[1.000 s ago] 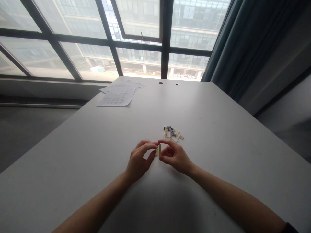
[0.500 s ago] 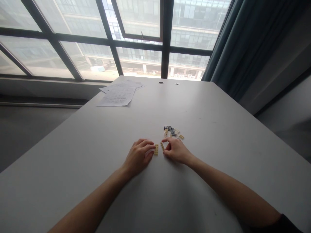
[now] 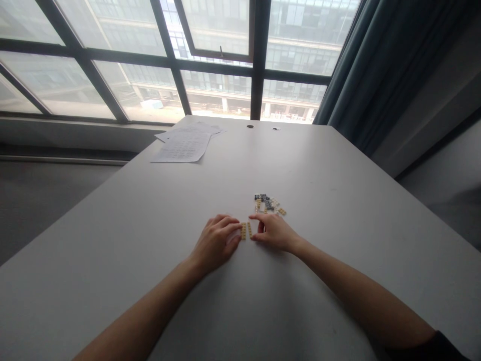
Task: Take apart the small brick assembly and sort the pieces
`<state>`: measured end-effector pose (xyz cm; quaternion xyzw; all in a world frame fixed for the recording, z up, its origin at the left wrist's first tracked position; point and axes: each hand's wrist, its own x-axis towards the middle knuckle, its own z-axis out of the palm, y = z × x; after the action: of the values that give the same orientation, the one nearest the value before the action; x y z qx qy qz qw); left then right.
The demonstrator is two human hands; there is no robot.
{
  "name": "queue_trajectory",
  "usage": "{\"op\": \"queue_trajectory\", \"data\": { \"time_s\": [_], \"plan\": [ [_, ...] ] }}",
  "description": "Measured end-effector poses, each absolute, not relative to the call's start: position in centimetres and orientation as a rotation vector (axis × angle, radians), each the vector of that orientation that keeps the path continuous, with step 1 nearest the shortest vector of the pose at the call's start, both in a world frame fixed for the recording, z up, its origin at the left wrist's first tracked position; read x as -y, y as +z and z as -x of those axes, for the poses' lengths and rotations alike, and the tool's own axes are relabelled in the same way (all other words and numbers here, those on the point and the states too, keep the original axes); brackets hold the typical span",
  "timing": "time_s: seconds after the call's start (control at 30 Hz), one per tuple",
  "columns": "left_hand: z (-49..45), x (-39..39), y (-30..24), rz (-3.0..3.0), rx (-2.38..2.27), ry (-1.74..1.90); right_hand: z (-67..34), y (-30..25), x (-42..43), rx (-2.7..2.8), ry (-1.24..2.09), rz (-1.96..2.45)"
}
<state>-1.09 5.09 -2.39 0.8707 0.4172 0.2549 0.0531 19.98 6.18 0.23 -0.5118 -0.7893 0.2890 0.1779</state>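
Observation:
On the white table (image 3: 176, 220), a wider tan studded building-brick plate (image 3: 244, 231) lies at the fingertips of my left hand (image 3: 219, 235). My index finger and thumb are curled against its left side, partly covering it. Just to its right is a narrow tan studded strip (image 3: 249, 230), almost parallel, with a slim gap between the two. My right hand (image 3: 274, 231) has this strip between index finger and thumb, one fingertip near each end. Beyond the right hand lies a small pile of loose bricks (image 3: 268, 204) in grey, white and tan.
Printed paper sheets (image 3: 184, 145) lie at the far left of the table. Two round cable holes, one of them dark (image 3: 250, 127), are near the far edge. Large windows (image 3: 221, 90) stand behind the table, and a dark curtain (image 3: 361, 85) hangs at the right.
The narrow strip has moved slightly left and turned straighter, closer alongside the wider plate. The right hand's fingers look a little wider apart. The left hand has hardly moved.

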Motion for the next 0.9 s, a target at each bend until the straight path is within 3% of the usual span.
{"op": "queue_trajectory", "data": {
  "time_s": [0.9],
  "plan": [
    [1.17,-5.13,-2.46,-2.648,-1.233,0.748,-19.44,-0.13,-5.96,2.294,0.704,1.486]
  ]
}}
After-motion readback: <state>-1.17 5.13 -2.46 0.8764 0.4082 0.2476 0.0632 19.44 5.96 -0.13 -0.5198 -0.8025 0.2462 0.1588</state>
